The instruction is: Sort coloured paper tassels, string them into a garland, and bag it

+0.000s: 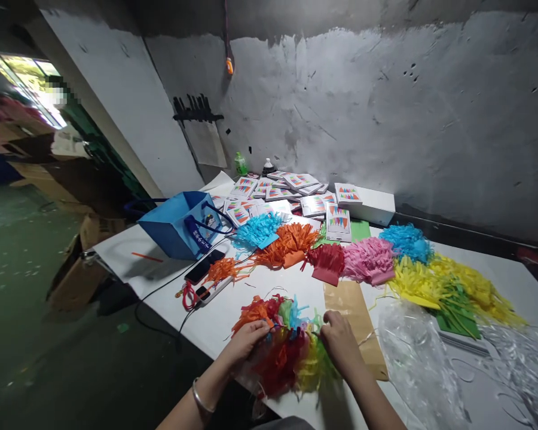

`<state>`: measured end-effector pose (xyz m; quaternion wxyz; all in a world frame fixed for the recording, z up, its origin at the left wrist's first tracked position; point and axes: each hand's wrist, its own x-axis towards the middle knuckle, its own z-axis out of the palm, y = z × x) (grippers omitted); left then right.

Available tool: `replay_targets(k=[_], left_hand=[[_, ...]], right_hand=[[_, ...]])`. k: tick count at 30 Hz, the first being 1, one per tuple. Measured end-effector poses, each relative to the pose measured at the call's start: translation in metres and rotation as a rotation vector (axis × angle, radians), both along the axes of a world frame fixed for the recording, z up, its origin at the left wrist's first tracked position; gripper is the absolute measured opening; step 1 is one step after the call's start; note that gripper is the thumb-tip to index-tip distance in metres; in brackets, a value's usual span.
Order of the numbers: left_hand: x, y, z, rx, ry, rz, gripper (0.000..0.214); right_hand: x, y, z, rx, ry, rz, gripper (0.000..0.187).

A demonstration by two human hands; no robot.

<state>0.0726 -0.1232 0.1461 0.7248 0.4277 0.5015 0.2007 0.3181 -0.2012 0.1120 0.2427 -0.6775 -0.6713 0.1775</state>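
At the near table edge my left hand (247, 339) and my right hand (338, 341) are both closed on a bunch of fringed tissue-paper tassels (287, 346) in orange, red, yellow, green and blue. The left hand pinches the orange end. The right hand's fingers curl in at the green and yellow part, with a thin string running off to its right. A bracelet sits on my left wrist.
Piles of paper tassels lie across the white table (233, 304): blue (256, 230), orange (287, 243), red (325, 261), pink (367, 258), yellow and green (448, 286). Flat printed packs (291, 190), a blue bag (179, 224), a phone (205, 266), clear plastic bags (419, 364), brown paper (356, 316).
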Motion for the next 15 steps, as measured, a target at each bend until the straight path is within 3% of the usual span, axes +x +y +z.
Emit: replay_targets(k=[5, 9, 11, 15], left_hand=[[0.001, 0.004, -0.007, 0.139, 0.121, -0.013, 0.043], [-0.001, 0.007, -0.007, 0.519, 0.303, 0.012, 0.031], [-0.002, 0.006, -0.003, 0.71, 0.361, -0.089, 0.026], [-0.006, 0.006, 0.007, 0.935, 0.366, -0.462, 0.019]], right_hand=[[-0.001, -0.001, 0.009, 0.001, 0.196, 0.038, 0.021], [0.008, -0.007, 0.012, -0.053, 0.383, -0.003, 0.038], [0.013, -0.011, 0.013, -0.081, 0.444, -0.011, 0.036], [0.02, -0.02, 0.015, -0.153, 0.525, -0.008, 0.033]])
